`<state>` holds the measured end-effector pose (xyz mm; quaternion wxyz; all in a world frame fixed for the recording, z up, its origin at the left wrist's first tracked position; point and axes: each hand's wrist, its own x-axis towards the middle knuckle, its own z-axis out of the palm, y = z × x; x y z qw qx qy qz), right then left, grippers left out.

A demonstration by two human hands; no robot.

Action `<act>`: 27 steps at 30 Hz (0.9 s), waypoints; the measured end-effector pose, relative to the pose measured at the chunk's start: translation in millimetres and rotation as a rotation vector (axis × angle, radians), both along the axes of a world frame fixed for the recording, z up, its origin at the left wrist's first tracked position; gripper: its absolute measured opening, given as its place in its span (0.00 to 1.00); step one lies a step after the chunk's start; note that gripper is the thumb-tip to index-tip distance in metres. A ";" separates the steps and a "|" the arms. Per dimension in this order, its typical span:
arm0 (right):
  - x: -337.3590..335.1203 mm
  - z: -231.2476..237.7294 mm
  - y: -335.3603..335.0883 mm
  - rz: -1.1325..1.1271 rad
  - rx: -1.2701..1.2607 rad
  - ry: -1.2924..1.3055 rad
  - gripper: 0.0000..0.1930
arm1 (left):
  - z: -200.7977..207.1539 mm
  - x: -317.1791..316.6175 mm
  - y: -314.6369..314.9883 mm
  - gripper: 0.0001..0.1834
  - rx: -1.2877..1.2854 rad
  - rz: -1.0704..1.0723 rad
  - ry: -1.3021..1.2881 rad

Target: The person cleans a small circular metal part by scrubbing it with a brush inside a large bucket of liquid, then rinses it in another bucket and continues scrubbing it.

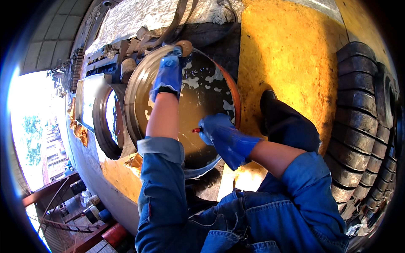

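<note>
My left hand [168, 69], in a blue rubber glove, reaches to the far rim of a large round tub [141, 71]. Its fingers are closed on a round brown piece [184, 47] whose exact kind I cannot make out. Murky brown water [192, 109] with patches of white foam fills the tub. Over the near right part of the water, my right hand [215, 128], also in a blue glove, is closed around a small red-ended object [197, 130]. The glove hides most of that object.
Metal rings [105, 122] and a rusty block-like assembly [112, 63] stand left of the tub. Yellow floor sheeting [287, 50] lies to the right, under my dark-clad leg [291, 122]. A stack of dark ribbed rings [354, 114] lines the far right. A strap [177, 21] hangs beyond the tub.
</note>
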<state>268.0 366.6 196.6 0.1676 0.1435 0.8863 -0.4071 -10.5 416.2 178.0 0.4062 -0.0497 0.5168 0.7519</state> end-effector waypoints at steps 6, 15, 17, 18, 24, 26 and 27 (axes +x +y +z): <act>-8.5 11.5 10.3 -0.139 -0.189 -0.055 0.13 | 34.6 19.4 -52.6 0.18 -0.212 -0.112 0.372; -43.3 3.4 23.1 -0.539 -0.745 0.246 0.12 | 82.7 101.1 -202.9 0.19 -0.609 -0.270 0.907; -38.8 39.8 11.0 -0.540 -0.925 0.474 0.13 | 86.8 124.2 -242.9 0.19 -0.689 -0.267 0.924; -38.7 46.4 5.2 -0.496 -0.994 0.489 0.13 | 86.6 133.8 -256.0 0.19 -0.708 -0.258 0.912; -56.0 40.3 -40.8 -0.384 -0.914 0.414 0.12 | 51.0 146.3 -309.2 0.17 -0.738 -0.175 0.937; -56.6 20.7 -35.7 -0.332 -0.729 0.384 0.13 | 55.6 161.9 -313.3 0.16 -0.730 -0.047 0.870; -58.0 20.0 -32.3 -0.265 -0.594 0.325 0.14 | 53.6 165.2 -322.1 0.16 -0.718 0.045 0.814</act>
